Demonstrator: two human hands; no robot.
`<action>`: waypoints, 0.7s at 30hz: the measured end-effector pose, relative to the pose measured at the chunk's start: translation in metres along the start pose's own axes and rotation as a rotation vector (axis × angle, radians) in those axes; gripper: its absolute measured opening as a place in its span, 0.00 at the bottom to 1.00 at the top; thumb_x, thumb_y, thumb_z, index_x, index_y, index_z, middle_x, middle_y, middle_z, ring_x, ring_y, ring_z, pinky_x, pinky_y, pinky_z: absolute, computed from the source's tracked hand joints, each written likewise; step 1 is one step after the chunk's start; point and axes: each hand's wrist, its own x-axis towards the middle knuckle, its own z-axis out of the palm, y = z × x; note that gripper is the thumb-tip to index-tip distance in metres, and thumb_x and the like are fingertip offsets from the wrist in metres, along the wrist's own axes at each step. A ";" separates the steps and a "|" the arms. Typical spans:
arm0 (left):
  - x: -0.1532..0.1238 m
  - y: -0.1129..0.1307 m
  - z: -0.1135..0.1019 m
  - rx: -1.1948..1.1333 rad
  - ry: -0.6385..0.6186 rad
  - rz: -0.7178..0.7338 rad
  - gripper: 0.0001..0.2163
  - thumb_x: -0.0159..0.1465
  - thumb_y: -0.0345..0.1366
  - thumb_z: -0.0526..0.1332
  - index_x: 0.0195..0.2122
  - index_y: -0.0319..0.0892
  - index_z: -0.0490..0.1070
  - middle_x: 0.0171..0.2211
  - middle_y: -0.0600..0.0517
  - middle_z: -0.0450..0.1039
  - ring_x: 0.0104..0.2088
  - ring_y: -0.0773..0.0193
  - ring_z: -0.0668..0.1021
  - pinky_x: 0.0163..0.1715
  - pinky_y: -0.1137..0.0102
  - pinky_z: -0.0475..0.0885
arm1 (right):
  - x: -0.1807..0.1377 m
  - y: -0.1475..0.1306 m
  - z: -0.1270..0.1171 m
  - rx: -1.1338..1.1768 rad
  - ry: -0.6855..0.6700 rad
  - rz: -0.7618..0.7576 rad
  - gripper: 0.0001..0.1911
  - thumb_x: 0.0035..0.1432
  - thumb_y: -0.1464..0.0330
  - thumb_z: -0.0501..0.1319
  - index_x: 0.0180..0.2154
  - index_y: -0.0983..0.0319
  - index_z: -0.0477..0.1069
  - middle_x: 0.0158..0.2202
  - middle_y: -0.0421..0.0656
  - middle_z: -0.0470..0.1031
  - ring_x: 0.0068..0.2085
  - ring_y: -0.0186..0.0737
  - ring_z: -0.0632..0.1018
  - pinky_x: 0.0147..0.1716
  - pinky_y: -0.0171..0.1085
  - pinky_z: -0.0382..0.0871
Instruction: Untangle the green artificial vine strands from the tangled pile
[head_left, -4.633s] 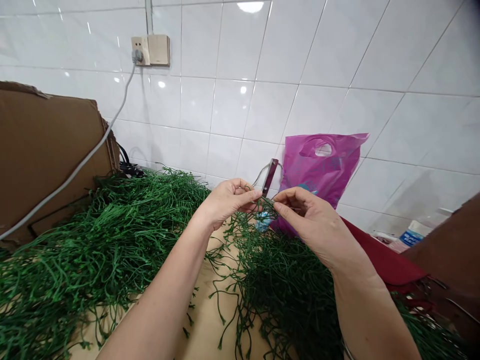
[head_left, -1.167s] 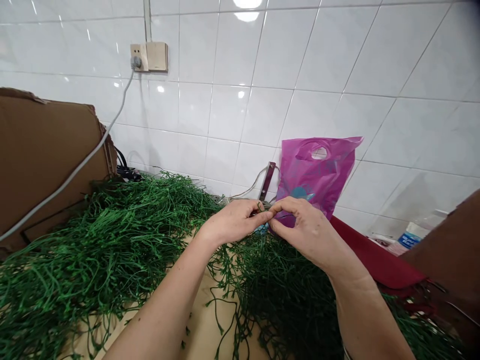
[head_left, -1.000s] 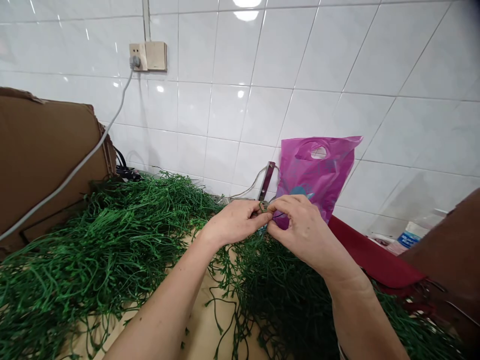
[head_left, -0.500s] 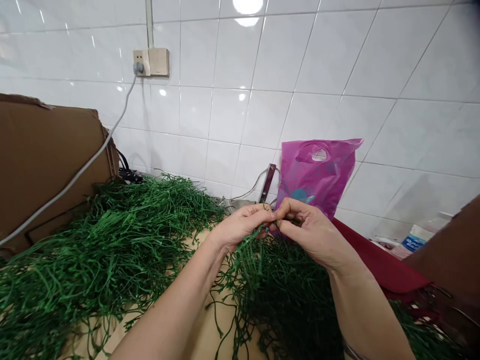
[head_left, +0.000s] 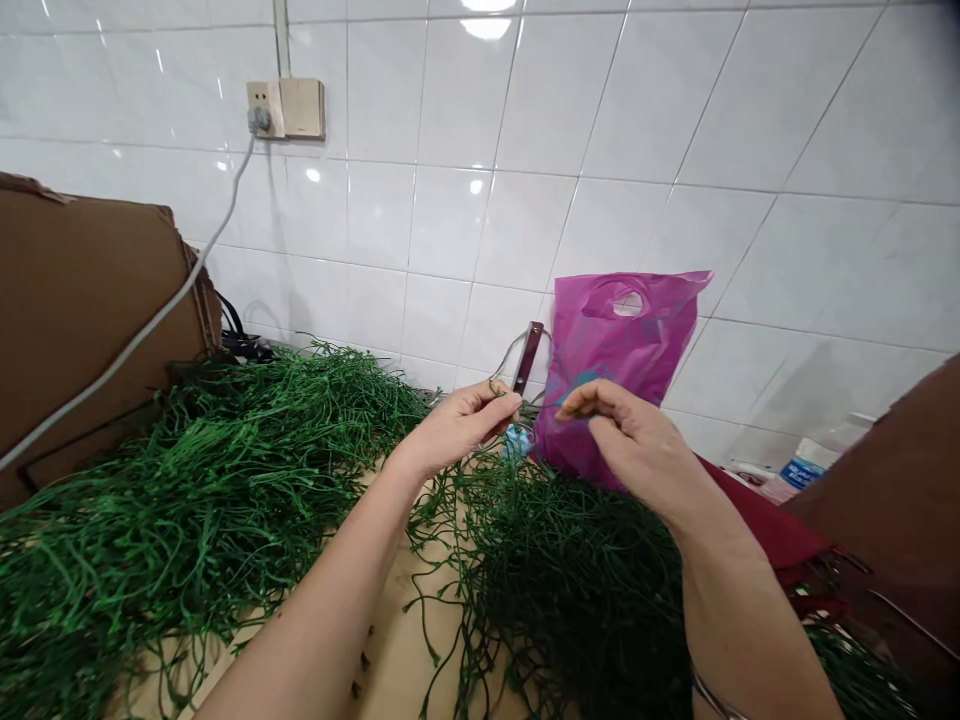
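Observation:
Near the middle, my left hand (head_left: 465, 425) pinches a thin green stem (head_left: 495, 392) between thumb and fingers. My right hand (head_left: 626, 430) is a short way to the right, its thumb apart from its curled fingers and its fingertips stained brownish. A thin dark strand reaches from the left fingertips toward the right ones; whether it touches them I cannot tell. Beneath both hands lies a dark heap of green stems (head_left: 585, 590) with small knobbed tips. A larger heap of the same green stems (head_left: 225, 490) spreads along the left.
A purple plastic bag (head_left: 622, 340) stands against the tiled wall behind my right hand. At left are a cardboard box (head_left: 82, 320) and a white cable (head_left: 172, 300) plugged into a socket (head_left: 266, 110). A red cloth-like item (head_left: 765, 510) and a labelled bottle (head_left: 806, 465) are at right.
My hands were together at the fingertips and now stand apart, the right one with its thumb opened. The bundle of stems that hung below my left hand no longer shows there.

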 end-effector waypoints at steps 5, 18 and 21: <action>-0.002 0.009 -0.007 0.097 -0.046 0.010 0.14 0.66 0.47 0.57 0.30 0.41 0.66 0.24 0.58 0.59 0.24 0.69 0.61 0.27 0.72 0.58 | -0.008 -0.024 0.001 -0.154 0.001 -0.079 0.13 0.64 0.64 0.53 0.47 0.58 0.71 0.49 0.46 0.76 0.50 0.46 0.75 0.52 0.47 0.65; -0.010 0.021 -0.008 0.423 -0.012 0.004 0.15 0.68 0.48 0.54 0.36 0.42 0.72 0.24 0.57 0.64 0.25 0.67 0.65 0.30 0.70 0.61 | -0.016 -0.041 0.025 -0.736 0.250 -0.395 0.36 0.62 0.65 0.59 0.68 0.61 0.50 0.69 0.58 0.48 0.68 0.68 0.52 0.60 0.64 0.52; -0.010 0.023 -0.007 0.398 -0.031 0.021 0.15 0.68 0.47 0.54 0.36 0.42 0.71 0.25 0.57 0.63 0.26 0.67 0.65 0.30 0.70 0.61 | -0.016 -0.041 0.030 -0.726 0.092 -0.398 0.14 0.66 0.71 0.53 0.51 0.60 0.70 0.55 0.52 0.72 0.59 0.60 0.67 0.56 0.59 0.58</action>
